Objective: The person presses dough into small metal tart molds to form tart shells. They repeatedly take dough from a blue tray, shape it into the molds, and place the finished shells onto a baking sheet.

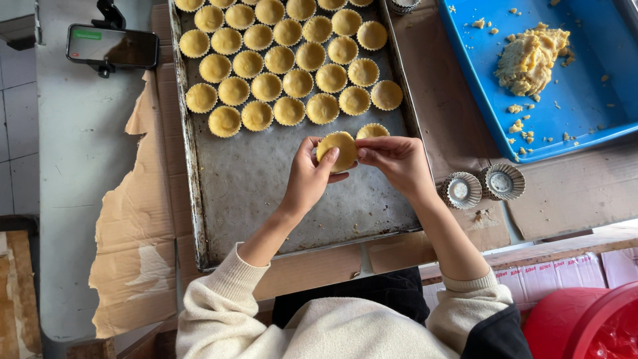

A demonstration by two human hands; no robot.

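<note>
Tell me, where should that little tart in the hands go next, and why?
Probably down onto the tray, beside the last shell in the unfinished row. Both hands, left and right, hold the tart just above the bare metal there, its dough already looks pressed in, and the filled shells stand in neat rows.

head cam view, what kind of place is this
Probably a small bakery or pastry workshop. A worn metal baking tray holds rows of dough-lined tart moulds, a blue tray holds a dough lump, and both hands press one tart shell.
</note>
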